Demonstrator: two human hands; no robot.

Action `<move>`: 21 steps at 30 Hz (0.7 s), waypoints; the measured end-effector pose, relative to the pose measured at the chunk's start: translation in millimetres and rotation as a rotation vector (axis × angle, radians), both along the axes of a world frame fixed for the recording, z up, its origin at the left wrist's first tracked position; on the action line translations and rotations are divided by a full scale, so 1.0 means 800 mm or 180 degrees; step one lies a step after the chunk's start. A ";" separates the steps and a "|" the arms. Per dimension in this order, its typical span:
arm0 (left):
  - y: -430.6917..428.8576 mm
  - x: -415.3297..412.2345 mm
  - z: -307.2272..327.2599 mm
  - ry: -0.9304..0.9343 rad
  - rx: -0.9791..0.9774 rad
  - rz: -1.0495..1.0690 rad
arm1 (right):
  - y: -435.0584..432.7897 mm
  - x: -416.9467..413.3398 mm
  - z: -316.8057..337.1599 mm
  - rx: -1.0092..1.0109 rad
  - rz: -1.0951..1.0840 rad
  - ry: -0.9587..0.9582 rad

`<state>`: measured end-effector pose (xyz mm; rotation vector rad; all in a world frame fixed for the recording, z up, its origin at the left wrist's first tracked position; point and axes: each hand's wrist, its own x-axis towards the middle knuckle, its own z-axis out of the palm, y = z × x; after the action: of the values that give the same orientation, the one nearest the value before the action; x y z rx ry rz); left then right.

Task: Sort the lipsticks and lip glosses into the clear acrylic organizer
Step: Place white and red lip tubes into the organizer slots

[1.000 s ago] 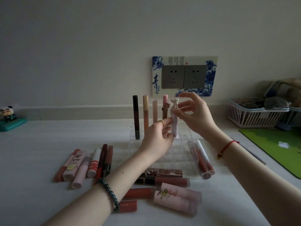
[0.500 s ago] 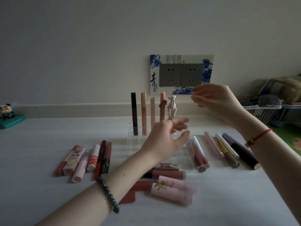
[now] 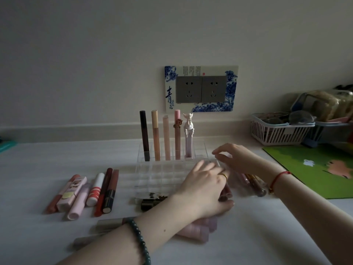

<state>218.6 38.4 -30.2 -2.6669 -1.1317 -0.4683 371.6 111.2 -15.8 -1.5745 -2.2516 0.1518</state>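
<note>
The clear acrylic organizer (image 3: 152, 175) stands mid-table. Its back row holds several upright tubes: a dark one (image 3: 144, 136), a tan one (image 3: 155, 134), two pink ones, and a lilac gloss with a white figurine cap (image 3: 188, 138). My left hand (image 3: 204, 190) lies over a reddish tube (image 3: 226, 192) by the organizer's right side, fingers fairly straight and blurred, thumb on the near side. My right hand (image 3: 235, 157) hovers just beyond it with relaxed fingers, holding nothing. Loose tubes lie left (image 3: 86, 192), in front (image 3: 196, 229) and right (image 3: 254, 185) of the organizer.
A white plastic basket (image 3: 277, 134) with odds and ends stands at the back right, a green mat (image 3: 315, 169) lies in front of it. A wall socket plate (image 3: 200, 88) is behind the organizer. A teal object (image 3: 5, 145) shows at the left edge.
The figurine-capped gloss, held by both hands a second ago, now stands in the organizer's back row. Both hands let go and dropped to the tubes right of the organizer.
</note>
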 end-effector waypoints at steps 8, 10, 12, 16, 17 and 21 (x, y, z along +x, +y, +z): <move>0.002 0.008 -0.003 -0.0074 0.0052 0.0097 | 0.004 0.000 -0.005 -0.0167 0.0071 -0.0263; 0.001 0.009 -0.004 -0.0081 0.0018 0.0125 | 0.005 0.000 -0.006 -0.0209 0.0019 -0.0313; 0.002 0.008 -0.003 -0.0122 -0.0011 0.0117 | 0.005 0.000 -0.006 -0.0244 -0.0018 -0.0304; 0.001 0.007 -0.001 -0.0221 0.0020 0.0002 | 0.000 0.002 0.006 -0.0111 -0.0029 0.0080; 0.000 0.007 0.000 -0.0280 0.0041 -0.0045 | -0.002 0.003 0.012 -0.0068 -0.0013 0.0226; -0.003 0.005 0.009 -0.0681 0.0149 -0.0244 | -0.018 0.005 0.043 -0.0517 0.0196 0.1281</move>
<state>222.2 36.2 -23.2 -2.6767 -1.0599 -0.8004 375.9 96.8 18.6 -1.4004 -2.0088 0.6244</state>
